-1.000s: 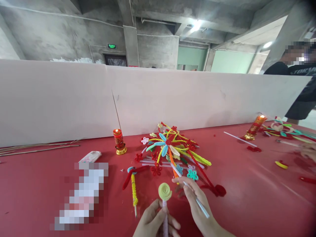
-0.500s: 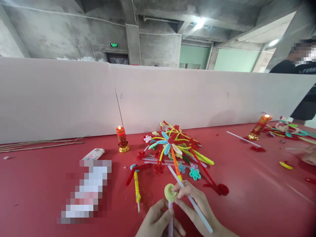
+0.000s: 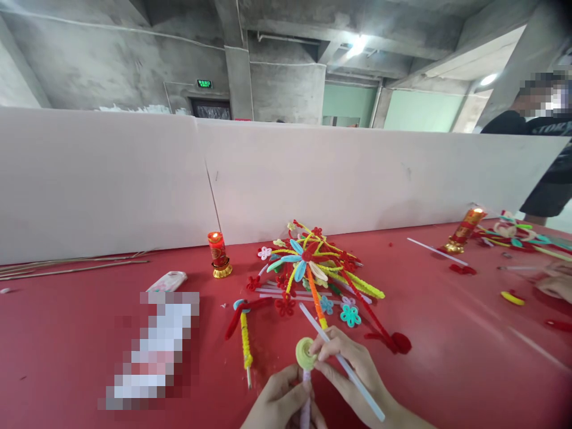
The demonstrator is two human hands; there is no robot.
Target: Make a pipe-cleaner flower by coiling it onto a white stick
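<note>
Yellow-green pipe-cleaner spiral point(image 3: 305, 353) sits on top of a lilac fuzzy stem point(image 3: 305, 400), low centre of the head view, just in front of the big pile of pipe-cleaner flowers point(image 3: 313, 268) on the red table point(image 3: 447, 357). Left hand point(image 3: 279, 405) is closed round the stem w/ fingers curled, holding it upright below the spiral. Right hand point(image 3: 353, 375) pinches the spiral's right edge w/ thumb & forefinger; a white straw point(image 3: 342, 360) also lies gripped across that hand's fingers, its far end pointing up-left toward the pile, near end past the wrist.

Relative to the pile: a yellow pipe-cleaner stick point(image 3: 244, 342) w/ red loop at its top lies just front-left; a teal flower point(image 3: 350, 315) lies front-right, touching the pile's edge; a red coil point(image 3: 401, 342) farther front-right. A red candle on gold base point(image 3: 218, 255), lit, stands left of the pile, near the white partition board point(image 3: 134, 179) behind it. A small white packet point(image 3: 166, 281) lies farther left; thin sticks point(image 3: 71, 265) along the board's foot beyond that.

Well right of the pile: another white straw point(image 3: 435, 251), a second candle point(image 3: 462, 229), more pipe-cleaner pieces, and another person's hand point(image 3: 554, 286) at the table edge; person in a dark shirt point(image 3: 545, 155) stands behind the board.
</note>
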